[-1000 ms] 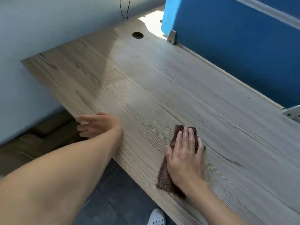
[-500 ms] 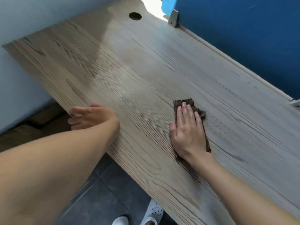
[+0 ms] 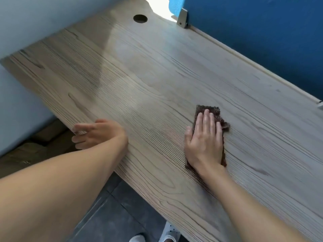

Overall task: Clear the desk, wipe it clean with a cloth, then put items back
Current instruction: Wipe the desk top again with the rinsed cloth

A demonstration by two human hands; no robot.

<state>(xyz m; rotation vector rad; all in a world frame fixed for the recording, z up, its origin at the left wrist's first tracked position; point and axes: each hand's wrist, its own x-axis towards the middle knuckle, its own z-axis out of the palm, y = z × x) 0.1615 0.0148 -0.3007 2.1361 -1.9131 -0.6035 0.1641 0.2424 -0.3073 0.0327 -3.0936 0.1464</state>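
The right hand (image 3: 204, 138) lies flat, palm down, its fingers straight and close together. The left hand (image 3: 97, 133) is loose, its fingers spread a little and pointing left. Both arms are bare and reach forward.

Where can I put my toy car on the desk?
The desk is bare from the cable hole down to the brown cloth, along the blue partition, and also right of the cloth. It is crowded only by the front edge: the left hand rests there and the right hand presses the cloth.
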